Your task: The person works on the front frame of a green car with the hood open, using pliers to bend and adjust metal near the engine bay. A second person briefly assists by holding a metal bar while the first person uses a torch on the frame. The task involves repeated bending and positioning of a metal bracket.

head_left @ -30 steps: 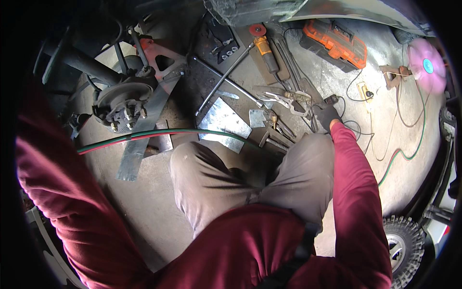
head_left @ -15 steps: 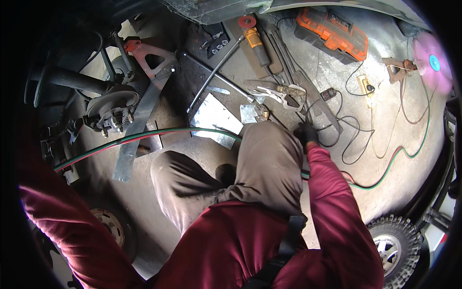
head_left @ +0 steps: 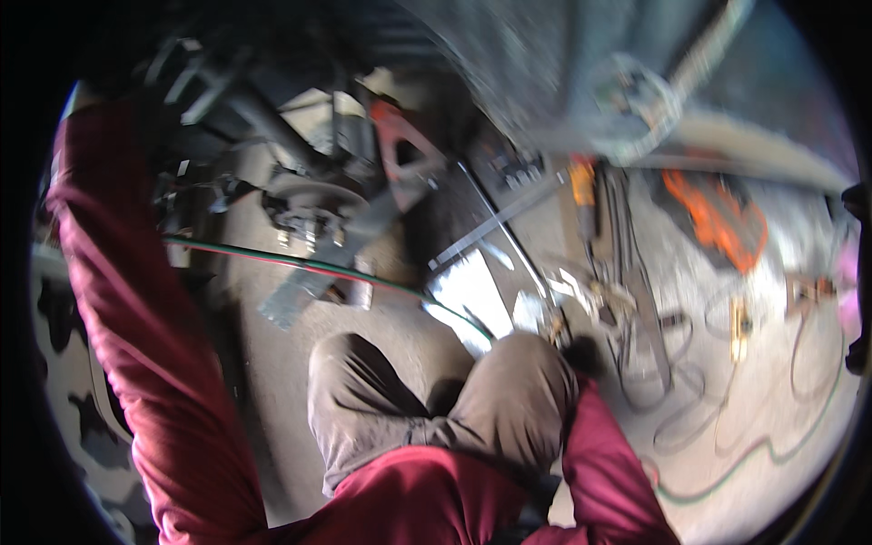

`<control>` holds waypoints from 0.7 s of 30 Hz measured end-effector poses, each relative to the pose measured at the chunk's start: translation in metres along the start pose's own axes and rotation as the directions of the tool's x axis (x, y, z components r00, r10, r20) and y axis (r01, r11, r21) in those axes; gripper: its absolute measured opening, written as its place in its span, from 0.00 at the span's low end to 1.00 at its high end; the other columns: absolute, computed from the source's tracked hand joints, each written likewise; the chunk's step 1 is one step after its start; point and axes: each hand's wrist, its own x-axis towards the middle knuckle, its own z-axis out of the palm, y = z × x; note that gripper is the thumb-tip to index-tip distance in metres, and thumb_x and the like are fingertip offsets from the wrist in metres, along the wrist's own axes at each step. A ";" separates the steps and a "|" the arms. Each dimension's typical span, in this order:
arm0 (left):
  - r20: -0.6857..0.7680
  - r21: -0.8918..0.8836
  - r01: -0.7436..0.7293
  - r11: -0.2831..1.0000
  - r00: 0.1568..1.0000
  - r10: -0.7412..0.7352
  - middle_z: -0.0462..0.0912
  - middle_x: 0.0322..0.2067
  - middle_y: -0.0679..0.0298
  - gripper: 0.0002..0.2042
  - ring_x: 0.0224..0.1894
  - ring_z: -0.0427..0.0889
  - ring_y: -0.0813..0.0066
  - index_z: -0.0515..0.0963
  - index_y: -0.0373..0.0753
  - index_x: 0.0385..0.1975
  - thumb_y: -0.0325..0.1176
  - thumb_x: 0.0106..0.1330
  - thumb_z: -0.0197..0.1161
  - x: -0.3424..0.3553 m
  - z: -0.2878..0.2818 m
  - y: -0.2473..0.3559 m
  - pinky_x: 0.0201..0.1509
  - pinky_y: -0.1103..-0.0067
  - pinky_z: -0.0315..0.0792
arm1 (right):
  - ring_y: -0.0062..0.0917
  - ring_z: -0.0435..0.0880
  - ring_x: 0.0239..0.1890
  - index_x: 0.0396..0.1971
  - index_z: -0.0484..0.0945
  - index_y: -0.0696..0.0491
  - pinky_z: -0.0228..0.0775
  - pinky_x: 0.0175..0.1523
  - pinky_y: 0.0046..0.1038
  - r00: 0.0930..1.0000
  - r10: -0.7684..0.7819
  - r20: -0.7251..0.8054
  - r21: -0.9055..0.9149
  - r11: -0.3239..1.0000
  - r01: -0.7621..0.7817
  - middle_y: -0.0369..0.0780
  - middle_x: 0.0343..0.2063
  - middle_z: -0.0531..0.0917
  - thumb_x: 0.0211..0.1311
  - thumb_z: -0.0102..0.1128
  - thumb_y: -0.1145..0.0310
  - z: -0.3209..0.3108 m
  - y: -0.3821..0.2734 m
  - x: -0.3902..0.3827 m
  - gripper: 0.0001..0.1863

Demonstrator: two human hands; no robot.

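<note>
My left arm (head_left: 136,300) in a maroon sleeve reaches up along the left side. Its hand is lost in the dark by the upper left rim. In a dark glove, my right hand (head_left: 586,356) is low beside my right knee, close to the locking pliers (head_left: 599,292) and cords. Blur hides its fingers and anything in them. A joined green and red hose (head_left: 300,262) runs from near my left arm across to my right knee. The wheel hub (head_left: 313,200) with its studs stands past the hose. A bright metal sheet (head_left: 472,295) lies before my knees.
A red jack stand (head_left: 400,141) stands beside the hub. A long steel bar (head_left: 504,227) crosses another on the floor. Farther right are a yellow angle grinder (head_left: 582,191), an orange toolbox (head_left: 718,222) and a power strip (head_left: 740,329). A vehicle body panel (head_left: 545,82) hangs overhead.
The view has swung up and to the left, with motion blur. My left arm has risen along the left side. My right hand stays beside the knee.
</note>
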 end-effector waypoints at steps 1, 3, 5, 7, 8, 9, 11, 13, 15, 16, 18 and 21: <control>-0.003 0.012 -0.010 1.000 1.000 0.010 0.87 0.41 0.67 0.12 0.41 0.88 0.76 0.82 0.43 0.53 0.41 0.81 0.69 -0.001 -0.001 0.007 0.43 0.75 0.84 | 0.57 0.91 0.51 0.45 0.89 0.54 0.85 0.53 0.53 1.000 -0.004 0.013 -0.006 1.000 0.004 0.55 0.46 0.91 0.73 0.62 0.58 -0.003 0.002 0.001 0.15; -0.017 0.028 -0.031 0.999 0.999 0.031 0.87 0.40 0.68 0.11 0.40 0.88 0.77 0.82 0.43 0.52 0.41 0.81 0.70 -0.003 -0.003 0.020 0.42 0.76 0.83 | 0.57 0.91 0.50 0.45 0.89 0.54 0.85 0.52 0.53 0.999 0.001 0.046 -0.016 1.000 0.000 0.55 0.45 0.91 0.73 0.62 0.58 -0.009 0.008 0.002 0.15; -0.034 0.036 -0.042 0.998 0.998 0.043 0.87 0.39 0.69 0.11 0.39 0.88 0.78 0.82 0.43 0.52 0.42 0.81 0.70 -0.005 -0.004 0.032 0.42 0.76 0.83 | 0.57 0.91 0.49 0.45 0.89 0.54 0.85 0.52 0.53 0.997 0.009 0.070 -0.034 0.999 -0.007 0.55 0.45 0.91 0.74 0.62 0.58 -0.013 0.016 0.005 0.15; -0.040 0.036 -0.043 0.998 0.998 0.045 0.88 0.38 0.70 0.11 0.38 0.87 0.79 0.82 0.43 0.51 0.42 0.81 0.70 -0.007 -0.003 0.041 0.41 0.77 0.83 | 0.57 0.91 0.49 0.45 0.89 0.54 0.85 0.52 0.54 0.995 0.025 0.095 -0.046 0.999 -0.021 0.54 0.44 0.91 0.74 0.61 0.58 -0.016 0.024 0.007 0.16; -0.039 0.032 -0.040 0.999 0.998 0.041 0.88 0.38 0.70 0.11 0.38 0.87 0.80 0.82 0.43 0.51 0.42 0.81 0.70 -0.008 -0.002 0.044 0.40 0.78 0.83 | 0.57 0.91 0.49 0.45 0.88 0.54 0.85 0.51 0.54 0.993 0.036 0.112 -0.054 0.998 -0.030 0.54 0.44 0.91 0.74 0.61 0.58 -0.017 0.028 0.007 0.16; -0.041 0.033 -0.039 0.999 0.998 0.041 0.88 0.38 0.71 0.10 0.37 0.87 0.80 0.82 0.43 0.50 0.42 0.81 0.70 -0.008 -0.002 0.046 0.40 0.78 0.83 | 0.57 0.91 0.48 0.45 0.88 0.54 0.85 0.51 0.54 0.992 0.046 0.119 -0.054 0.998 -0.040 0.54 0.44 0.91 0.74 0.61 0.58 -0.019 0.031 0.007 0.16; -0.045 0.028 -0.028 0.999 0.999 0.030 0.88 0.37 0.71 0.10 0.37 0.87 0.81 0.83 0.44 0.50 0.42 0.81 0.70 -0.007 -0.001 0.048 0.39 0.79 0.83 | 0.57 0.91 0.48 0.45 0.88 0.54 0.85 0.51 0.54 0.988 0.068 0.137 -0.056 0.997 -0.061 0.54 0.43 0.91 0.74 0.61 0.58 -0.024 0.038 0.004 0.16; 0.032 -0.080 -0.031 0.996 0.999 0.034 0.88 0.37 0.71 0.10 0.36 0.88 0.80 0.82 0.43 0.50 0.41 0.81 0.69 -0.006 -0.002 0.045 0.39 0.78 0.83 | 0.57 0.91 0.47 0.45 0.88 0.54 0.85 0.50 0.54 0.985 0.096 0.146 -0.051 0.995 -0.089 0.54 0.43 0.91 0.75 0.60 0.57 -0.028 0.046 -0.001 0.16; 0.131 -0.281 -0.038 0.959 0.988 0.077 0.88 0.37 0.70 0.09 0.35 0.88 0.79 0.82 0.42 0.49 0.40 0.82 0.68 -0.002 -0.003 0.042 0.39 0.78 0.83 | 0.57 0.92 0.46 0.45 0.88 0.54 0.85 0.50 0.54 0.981 0.124 0.149 -0.042 0.992 -0.119 0.54 0.43 0.92 0.75 0.60 0.57 -0.031 0.056 -0.008 0.16; 0.135 -0.305 -0.015 0.952 0.989 0.059 0.88 0.37 0.69 0.09 0.36 0.88 0.79 0.83 0.41 0.50 0.38 0.82 0.68 0.001 -0.003 0.039 0.39 0.77 0.83 | 0.57 0.92 0.46 0.45 0.88 0.54 0.84 0.50 0.54 0.980 0.139 0.145 -0.030 0.990 -0.136 0.54 0.42 0.92 0.75 0.60 0.57 -0.032 0.061 -0.010 0.16; 0.149 -0.328 -0.006 0.945 0.987 0.058 0.89 0.38 0.67 0.08 0.37 0.88 0.78 0.84 0.38 0.50 0.36 0.82 0.68 0.008 -0.005 0.035 0.40 0.77 0.84 | 0.56 0.92 0.46 0.45 0.88 0.54 0.84 0.50 0.55 0.976 0.173 0.132 -0.005 0.985 -0.174 0.54 0.42 0.92 0.75 0.60 0.57 -0.035 0.072 -0.015 0.16; 0.096 -0.218 -0.102 0.971 0.988 0.125 0.89 0.39 0.67 0.10 0.39 0.88 0.78 0.85 0.37 0.50 0.37 0.81 0.69 0.018 -0.002 0.026 0.43 0.75 0.84 | 0.56 0.92 0.45 0.44 0.88 0.54 0.84 0.49 0.55 0.970 0.235 0.057 0.062 0.969 -0.238 0.54 0.41 0.92 0.76 0.59 0.57 -0.055 0.080 -0.025 0.16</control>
